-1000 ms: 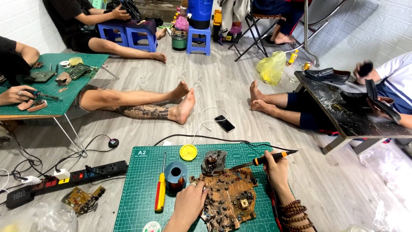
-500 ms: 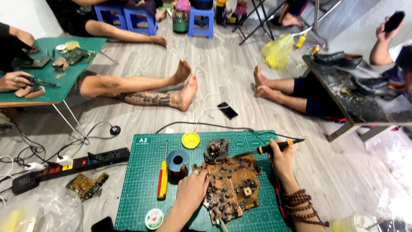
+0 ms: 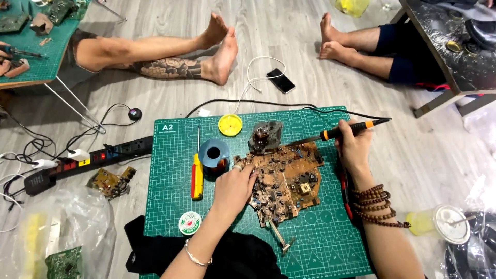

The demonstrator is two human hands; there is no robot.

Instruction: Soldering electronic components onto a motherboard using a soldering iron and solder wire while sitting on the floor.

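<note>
On the green mat (image 3: pixel 320 243), the brown board (image 3: pixel 284 183) lies near the middle, a little toward the right side, and all of it stays inside the mat edges. Below the board the mat is open on the right part, and a black cloth (image 3: pixel 243 258) covers the near left part. Left of the board stand a blue spool (image 3: pixel 214 153) and a yellow screwdriver (image 3: pixel 197 175), which lies parallel to the left mat edge. Behind the board you have a grey holder (image 3: pixel 266 135) and a yellow lid (image 3: pixel 230 124), close to the far mat edge. A small round tin (image 3: pixel 189 223) sits on the mat, below the screwdriver.

Your left hand (image 3: pixel 235 188) comes from the near side and rests palm down on the left edge of the board; the fingers are bent and press on it, not closed around it. Your right hand (image 3: pixel 354 150) is just right of the board, near the right mat edge, wrist straight, with beads on the wrist. It is closed around the orange handle of the iron (image 3: pixel 338 132), and the tip points left, reaching the far edge of the board beside the holder.

Beyond the far mat edge a phone (image 3: pixel 281 80) lies on the floor, and the bare feet of other persons are well apart from the mat. A power strip (image 3: pixel 88 161) lies left of the mat.
</note>
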